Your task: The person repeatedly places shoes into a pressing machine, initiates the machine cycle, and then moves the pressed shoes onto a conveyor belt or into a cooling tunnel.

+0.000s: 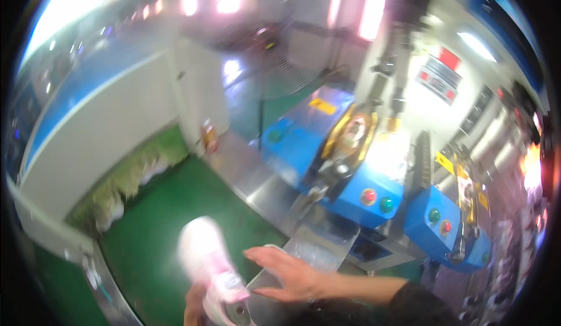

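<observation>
Head view: blurry, looking down at two hands in front of a blue machine.
Right hand fingers: the right hand [292, 276] is flat and open, fingers spread apart, palm down. It holds nothing. The fingertips point left, toward the shoe.
Left hand fingers: the left hand [196, 308] is mostly hidden at the bottom edge. It seems wrapped around the lower part of the shoe, but the blur hides the fingers, so I cannot tell for sure.
Shoe: a white and pink soft sports shoe [210, 267], held up in the air, just left of the right hand.
Which way it points: its long side runs from bottom right up to top left. The rounded end sits up and left; I cannot tell toe from heel.
Step in hand: I think the shoe is being carried, with the open hand coming to help.
Next move needs: a steady two-hand hold, I think.
Landmark: the blue metal press machine with red and green round buttons [362, 194] stands beyond the right hand.
Tray: a shiny grey metal shelf [327, 244] lies between the right hand and the machine.
Floor: green floor [158, 221] lies left of the machine, beyond the shoe.
</observation>
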Tool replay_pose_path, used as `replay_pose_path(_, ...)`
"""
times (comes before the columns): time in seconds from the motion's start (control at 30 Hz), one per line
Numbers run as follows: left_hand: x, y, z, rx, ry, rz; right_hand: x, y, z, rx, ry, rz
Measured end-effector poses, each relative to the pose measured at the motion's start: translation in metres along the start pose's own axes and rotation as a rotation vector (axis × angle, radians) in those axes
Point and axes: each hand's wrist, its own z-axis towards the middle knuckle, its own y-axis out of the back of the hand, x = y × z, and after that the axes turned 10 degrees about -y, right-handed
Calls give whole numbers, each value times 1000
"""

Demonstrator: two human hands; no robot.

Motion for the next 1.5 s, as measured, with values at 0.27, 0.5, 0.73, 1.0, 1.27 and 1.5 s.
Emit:
replay_pose_path(0.27,161,-120,17,-30,-101,254,-98,-1,-132,-183,-422,418)
replay_pose_path(0.5,204,-204,100,-75,-351,428,-133,57,-207,-655,-933,649)
replay_pose_path(0.73,247,-280,416,541,-630,1179,-74,144,-147,-648,-973,609)
replay_pose_path(1.0,270,-328,503,786,-756,1176,-96,143,-131,-773,-1209,465)
replay_pose_path(1.27,96,-208,382,297,-207,170,-168,199,-41,-815,-1017,1055)
replay_pose_path(1.5,62,-42,245,-106,-802,805,-365,334,61,-853,-957,524)
